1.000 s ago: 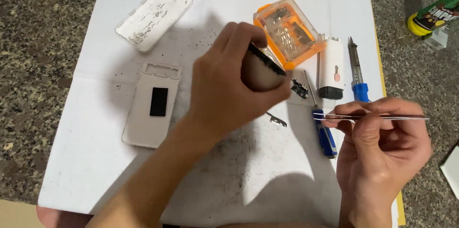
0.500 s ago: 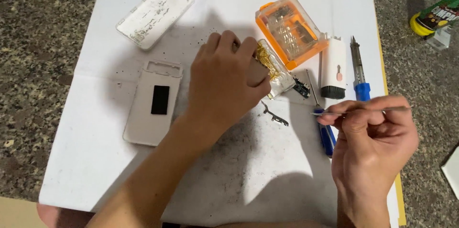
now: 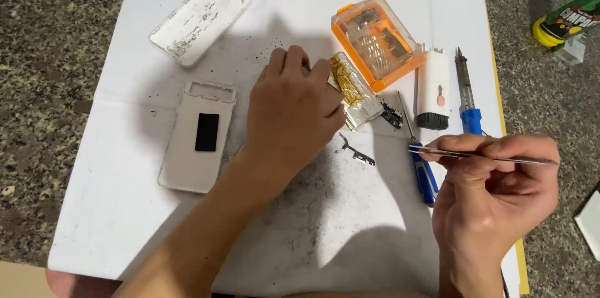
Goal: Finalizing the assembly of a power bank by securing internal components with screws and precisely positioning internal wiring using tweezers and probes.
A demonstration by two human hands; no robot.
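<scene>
My left hand [image 3: 292, 114] rests palm down on the white paper sheet [image 3: 350, 229]. Its fingers and thumb grip the left edge of a flat clear part with gold-coloured wiring [image 3: 355, 90], which lies against the sheet. My right hand [image 3: 497, 201] hovers at the right and pinches thin metal tweezers [image 3: 484, 157], tips pointing left with nothing between them. A small black bracket [image 3: 358, 153] and a small black circuit piece [image 3: 392, 115] lie between the two hands.
On the sheet lie a white case shell [image 3: 200, 20], a white back panel with a black rectangle [image 3: 197, 139], an orange bit case [image 3: 375, 39], a white tool with a dark end [image 3: 433, 93], a blue-handled soldering iron [image 3: 467, 101] and a blue screwdriver [image 3: 424, 173]. A green-and-yellow container [image 3: 562, 22] stands on the granite counter.
My left hand has brought the gold-wired part down from a raised hold and laid it on the sheet. The right hand with the tweezers has stayed nearly still.
</scene>
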